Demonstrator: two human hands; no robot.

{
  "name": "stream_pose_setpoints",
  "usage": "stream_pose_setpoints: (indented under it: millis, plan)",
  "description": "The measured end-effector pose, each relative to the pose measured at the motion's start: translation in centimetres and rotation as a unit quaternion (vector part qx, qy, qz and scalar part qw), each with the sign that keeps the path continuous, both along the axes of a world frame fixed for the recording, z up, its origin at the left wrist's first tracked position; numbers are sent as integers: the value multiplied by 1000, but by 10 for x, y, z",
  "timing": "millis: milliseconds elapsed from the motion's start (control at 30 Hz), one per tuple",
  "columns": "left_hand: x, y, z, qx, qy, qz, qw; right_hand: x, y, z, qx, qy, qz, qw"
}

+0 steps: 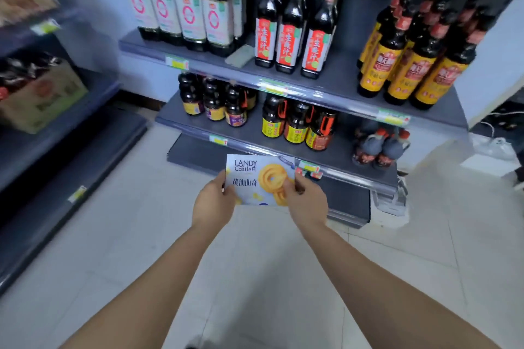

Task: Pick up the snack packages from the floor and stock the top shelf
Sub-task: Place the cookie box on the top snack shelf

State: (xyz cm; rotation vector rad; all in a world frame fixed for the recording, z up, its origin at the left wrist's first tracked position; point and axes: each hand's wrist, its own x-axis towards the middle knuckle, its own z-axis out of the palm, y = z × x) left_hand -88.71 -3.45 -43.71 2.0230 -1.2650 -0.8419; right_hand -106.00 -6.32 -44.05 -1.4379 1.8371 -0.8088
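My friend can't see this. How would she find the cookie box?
Look at the gray shelves full of dark sauce bottles. Low in front of them, two hands hold the cookie box by its sides. It's the only pale blue thing, with yellow ring cookies pictured on it.

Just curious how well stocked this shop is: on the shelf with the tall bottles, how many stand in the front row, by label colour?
White-label bottles: 4
Red-label bottles: 3
Yellow-label bottles: 3
Total: 10 in the front row; the rows behind are too hidden to count.
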Motion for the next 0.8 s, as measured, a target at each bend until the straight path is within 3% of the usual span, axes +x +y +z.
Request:
stream_pose_setpoints:
  millis: [500, 800]
  plan:
    - [295, 90, 101, -80, -41, 227, 970, 325, 19, 97, -77, -68, 223, 969]
    - [414, 152, 156, -147, -79, 361, 917, 479, 42, 158, -128, -92, 374, 914]
